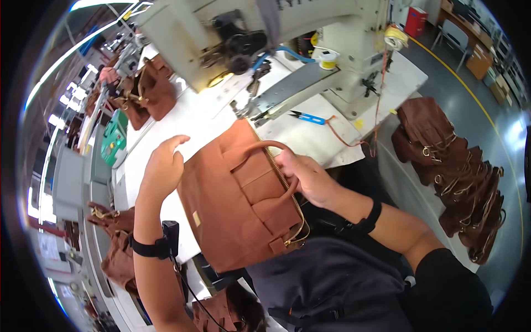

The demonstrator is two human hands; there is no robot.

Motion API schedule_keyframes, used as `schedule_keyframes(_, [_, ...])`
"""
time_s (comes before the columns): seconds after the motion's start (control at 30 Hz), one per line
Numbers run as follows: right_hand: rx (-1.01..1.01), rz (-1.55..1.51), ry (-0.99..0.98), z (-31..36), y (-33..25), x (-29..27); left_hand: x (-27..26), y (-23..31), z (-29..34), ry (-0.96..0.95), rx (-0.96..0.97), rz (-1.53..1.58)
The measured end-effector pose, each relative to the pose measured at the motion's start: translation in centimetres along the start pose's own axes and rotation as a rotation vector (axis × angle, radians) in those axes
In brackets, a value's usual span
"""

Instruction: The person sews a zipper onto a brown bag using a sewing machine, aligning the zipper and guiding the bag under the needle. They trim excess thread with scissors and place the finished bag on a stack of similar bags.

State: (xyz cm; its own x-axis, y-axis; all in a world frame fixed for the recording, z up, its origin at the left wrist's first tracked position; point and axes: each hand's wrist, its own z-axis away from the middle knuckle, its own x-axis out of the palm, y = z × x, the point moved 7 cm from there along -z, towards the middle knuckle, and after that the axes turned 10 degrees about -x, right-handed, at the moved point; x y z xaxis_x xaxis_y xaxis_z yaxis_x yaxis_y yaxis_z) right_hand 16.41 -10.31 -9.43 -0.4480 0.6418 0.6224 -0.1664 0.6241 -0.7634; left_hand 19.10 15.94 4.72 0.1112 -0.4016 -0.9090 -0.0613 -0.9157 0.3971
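A brown leather handbag [221, 193] lies tilted across the white table edge and my lap, its top edge with a gold zip turned to the right. My right hand [310, 180] is closed on the bag at the zipped edge, beside the rolled handle [271, 145]. Off the bag's upper left side, my left hand [166, 163] holds nothing; its index finger stretches out and the other fingers bend loosely. The bag's far corner reaches close to the sewing machine's needle area [243, 108]. A gold zip end [298, 238] hangs at the near corner.
A large sewing machine [348, 50] stands over the white table [193, 130]. Blue thread snips [310, 118] lie on its right. Brown bags pile up at right [442, 160], back left [155, 91] and lower left [119, 249]. A green device [114, 141] sits left.
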Motion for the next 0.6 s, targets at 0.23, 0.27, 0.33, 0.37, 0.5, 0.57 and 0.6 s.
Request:
schedule_keyframes(0.23, [-0.094, -0.033, 0.15, -0.5, -0.7, 1.1, 7.3, 4.6, -4.1, -0.362, -0.13, 0.44])
schedule_keyframes(0.27, [-0.144, -0.118, 0.131, -0.7, 0.2, 1.0, 7.5, 3.7, -4.2, -0.387, -0.127, 0.537])
schedule_keyframes(0.33, [-0.175, 0.143, 0.067, -1.4, -0.9, 0.9, 8.2, 3.1, -4.1, -0.467, -0.205, 0.696])
schedule_keyframes(0.37, [-0.19, 0.253, 0.062, -1.7, -2.0, 1.1, 8.2, 3.2, -4.1, -0.477, -0.239, 0.702])
schedule_keyframes(0.5, [-0.347, 0.559, 0.082, -1.7, -4.7, 2.5, 8.3, 3.9, -3.6, -0.454, -0.352, 0.813])
schedule_keyframes(0.57, [-0.391, 0.59, 0.115, -1.6, -5.1, 2.9, 8.6, 3.6, -3.6, -0.429, -0.395, 0.882])
schedule_keyframes(0.6, [-0.381, 0.616, 0.098, -1.7, -5.3, 3.2, 8.8, 3.2, -3.6, -0.424, -0.416, 0.898])
